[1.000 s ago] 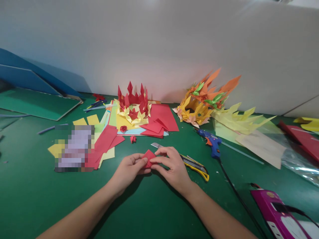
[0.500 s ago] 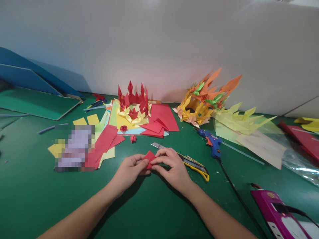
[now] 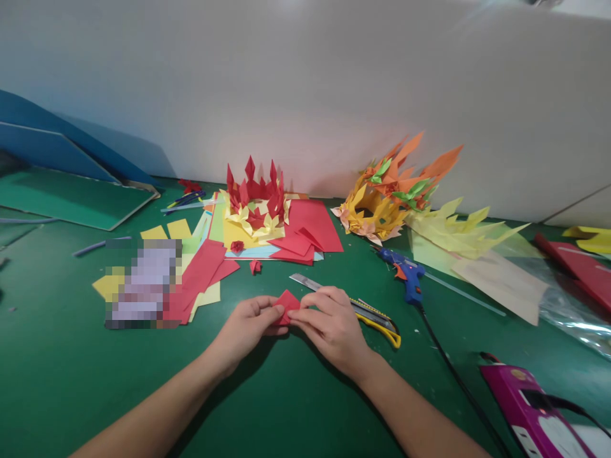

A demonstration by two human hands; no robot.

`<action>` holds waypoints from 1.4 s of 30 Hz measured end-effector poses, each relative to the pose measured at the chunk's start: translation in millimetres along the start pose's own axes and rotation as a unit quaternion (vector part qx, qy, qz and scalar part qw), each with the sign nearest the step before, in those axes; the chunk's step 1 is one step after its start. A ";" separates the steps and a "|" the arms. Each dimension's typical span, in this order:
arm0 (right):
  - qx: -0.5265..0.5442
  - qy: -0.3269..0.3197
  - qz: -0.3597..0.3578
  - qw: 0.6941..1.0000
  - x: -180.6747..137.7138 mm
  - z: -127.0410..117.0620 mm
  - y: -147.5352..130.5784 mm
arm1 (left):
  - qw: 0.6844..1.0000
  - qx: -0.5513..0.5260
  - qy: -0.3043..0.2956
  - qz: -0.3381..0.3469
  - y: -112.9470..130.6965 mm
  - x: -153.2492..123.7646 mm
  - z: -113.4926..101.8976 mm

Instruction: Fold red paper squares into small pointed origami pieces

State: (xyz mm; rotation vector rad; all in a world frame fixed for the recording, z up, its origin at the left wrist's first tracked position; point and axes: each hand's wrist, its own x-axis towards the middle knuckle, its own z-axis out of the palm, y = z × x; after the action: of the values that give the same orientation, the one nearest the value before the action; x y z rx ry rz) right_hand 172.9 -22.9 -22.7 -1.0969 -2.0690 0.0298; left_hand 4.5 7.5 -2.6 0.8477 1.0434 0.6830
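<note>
- Left hand [image 3: 251, 326]: the thumb lies on top and the fingers underneath, clamped on one folded red paper [image 3: 287, 304].
- Right hand [image 3: 334, 327]: thumb and forefinger pinch the paper's right edge; the other fingers are curled together.
- The one red paper sits between both hands, above the green table [image 3: 286, 407], a corner pointing away from the person (its creases are too small to count).
- Behind the right hand lies one yellow-and-black utility knife [image 3: 377, 312], blade out, partly hidden; whether the hand touches it, I cannot tell.
- Just beyond the hands are two small red pieces: one folded scrap [image 3: 256, 267] on the table and one paper rosette [image 3: 237, 247] near the stack's front edge.
- One red-and-pale-yellow paper crown [image 3: 244, 191] stands on the coloured stack, left of a large red sheet [image 3: 319, 222].
- To the left, three yellow paper pieces [image 3: 179, 229] lie around one pixelated rectangle [image 3: 150, 270] (its surface is blurred out), with red strips [image 3: 203, 270] at its right.
- To the right are one blue glue gun [image 3: 405, 270], with one clear glue stick [image 3: 465, 294] behind it, and one magenta power strip [image 3: 520, 388].
- Three more crowns are grouped by the wall: one golden [image 3: 396, 216], one orange [image 3: 410, 149], one pale yellow [image 3: 453, 222].
</note>
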 end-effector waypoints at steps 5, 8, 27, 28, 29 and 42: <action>0.066 0.022 0.072 0.995 3.1 5.4 -3.4 | 1.000 -0.016 0.010 0.003 0.5 -0.7 2.5; 0.097 0.054 0.102 0.989 4.5 9.3 -6.5 | 1.000 -0.028 0.010 0.001 1.4 -2.1 5.5; 0.150 0.084 0.129 0.977 3.2 16.3 -5.8 | 0.999 -0.025 -0.003 0.020 -3.3 -6.6 11.9; 0.148 0.084 0.127 0.977 3.1 16.9 -5.4 | 1.000 -0.022 -0.003 0.022 -3.2 -6.7 12.5; 0.144 0.084 0.124 0.978 3.0 17.5 -4.8 | 1.000 -0.019 -0.006 0.022 -3.0 -6.9 13.1; 0.221 0.090 0.217 0.947 1.2 21.2 -3.1 | 0.998 0.038 0.013 0.057 -5.1 -4.6 11.1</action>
State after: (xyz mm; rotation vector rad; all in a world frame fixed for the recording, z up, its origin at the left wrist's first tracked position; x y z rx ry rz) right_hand 156.7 -17.3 -35.6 -1.1903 -1.5232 0.5642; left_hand 13.7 -1.8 -2.1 0.9723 1.0554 0.7552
